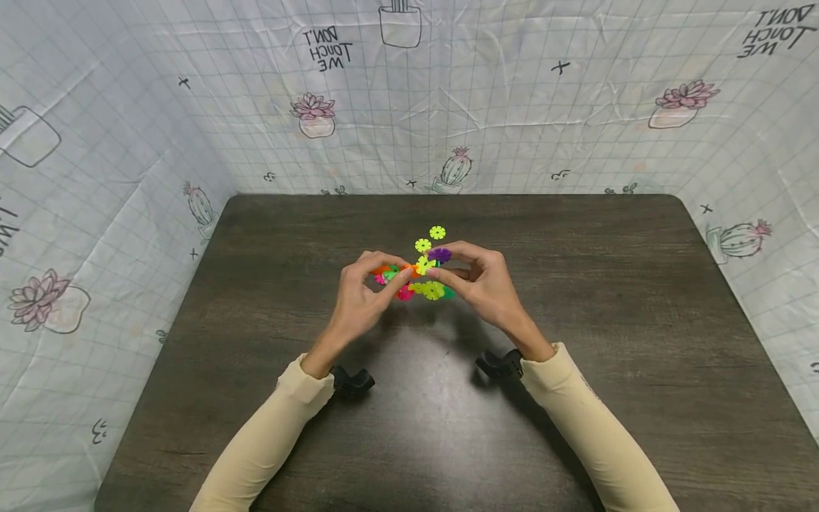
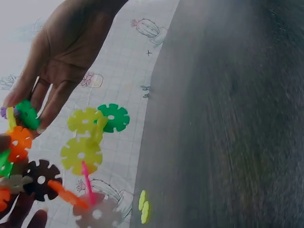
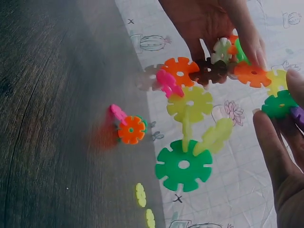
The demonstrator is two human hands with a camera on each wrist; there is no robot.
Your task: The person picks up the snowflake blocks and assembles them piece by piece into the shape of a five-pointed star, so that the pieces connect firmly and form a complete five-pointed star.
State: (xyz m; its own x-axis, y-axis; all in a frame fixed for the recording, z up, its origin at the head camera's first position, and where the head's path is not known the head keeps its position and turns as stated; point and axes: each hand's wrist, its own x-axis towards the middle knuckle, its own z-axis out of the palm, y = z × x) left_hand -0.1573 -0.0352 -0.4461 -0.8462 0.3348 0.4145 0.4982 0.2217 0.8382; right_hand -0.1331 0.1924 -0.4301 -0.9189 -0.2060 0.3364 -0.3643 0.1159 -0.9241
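Note:
Over the table, both hands hold one chain of notched plastic interlocking discs. My left hand (image 1: 365, 291) pinches its orange disc (image 3: 253, 76) between thumb and fingers. My right hand (image 1: 486, 281) grips the end with a yellow disc (image 1: 425, 265), a green disc (image 2: 28, 114) and a purple disc (image 1: 439, 255). From the left hand's side hang a black disc (image 2: 42, 180), another orange disc (image 3: 180, 72) and a pink disc (image 3: 169, 84). Further along are yellow discs (image 3: 190, 104) and a large green disc (image 3: 184, 165).
Two loose yellow discs (image 1: 437, 232) lie on the dark wooden table (image 1: 256, 320) beyond the hands. A small orange disc (image 3: 131, 129) with a pink disc (image 3: 118, 114) rests on the table too. A printed white cloth (image 1: 409, 107) surrounds the table's back and sides.

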